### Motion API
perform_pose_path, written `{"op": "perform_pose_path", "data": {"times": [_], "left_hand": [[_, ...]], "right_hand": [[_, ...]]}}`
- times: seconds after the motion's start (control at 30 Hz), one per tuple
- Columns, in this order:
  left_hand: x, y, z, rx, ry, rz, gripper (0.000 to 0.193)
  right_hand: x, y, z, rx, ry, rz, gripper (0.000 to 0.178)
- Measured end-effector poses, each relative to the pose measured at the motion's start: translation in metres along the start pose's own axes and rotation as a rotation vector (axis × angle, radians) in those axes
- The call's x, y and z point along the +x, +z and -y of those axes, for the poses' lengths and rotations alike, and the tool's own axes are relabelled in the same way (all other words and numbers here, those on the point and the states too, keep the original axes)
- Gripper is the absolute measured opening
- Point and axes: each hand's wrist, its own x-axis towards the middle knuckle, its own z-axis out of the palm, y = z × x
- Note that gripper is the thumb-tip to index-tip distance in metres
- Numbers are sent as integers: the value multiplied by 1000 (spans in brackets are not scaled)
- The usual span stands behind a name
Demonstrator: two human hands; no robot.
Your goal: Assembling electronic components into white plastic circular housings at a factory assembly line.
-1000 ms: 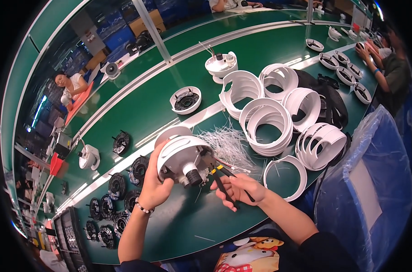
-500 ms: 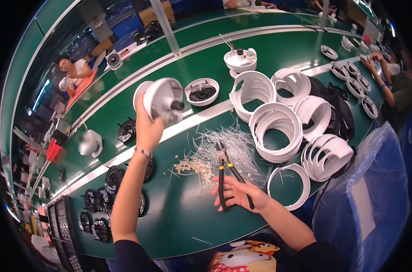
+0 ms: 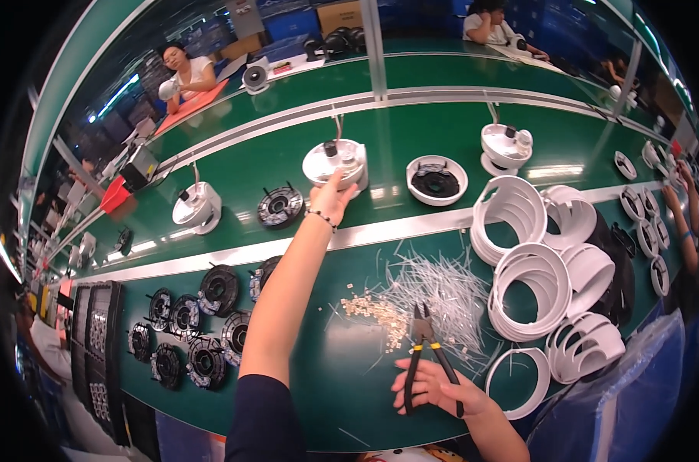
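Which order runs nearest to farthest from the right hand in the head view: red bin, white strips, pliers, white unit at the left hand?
1. Pliers, in the right hand
2. White strips, just beyond
3. White unit, at left hand
4. Red bin, far left

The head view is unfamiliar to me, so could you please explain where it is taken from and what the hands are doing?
Gladly. There is no machine here: each grip is a person's bare hand. The camera, the left of two worn on the head, looks down through a wide fisheye lens, so straight edges bend. The left grip reaches out to a white round housing; whether it is clasped or only touched is hard to tell. The right grip loosely holds pliers with yellow-banded black handles. On the green bench lie a heap of thin white strips, small beige bits, black round parts and, to the right, white rings, many of them stacked.
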Motion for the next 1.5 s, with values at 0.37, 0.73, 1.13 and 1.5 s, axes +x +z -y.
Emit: {"op": "perform_pose_path", "data": {"times": [0.37,0.73,1.13,1.5], "left_hand": [[16,-52,-100,1862,594,-176,27],[5,-53,-80,1731,501,-344,51],[-134,-51,-120,742,581,-22,23],[-262,-86,-94,470,153,194,44]], "right_hand": [[-3,2,1,73,56,260,72],[-7,55,-52,539,383,409,65],[4,33,-58,-125,-107,107,45],[-3,43,-18,-380,-353,-113,66]]}}
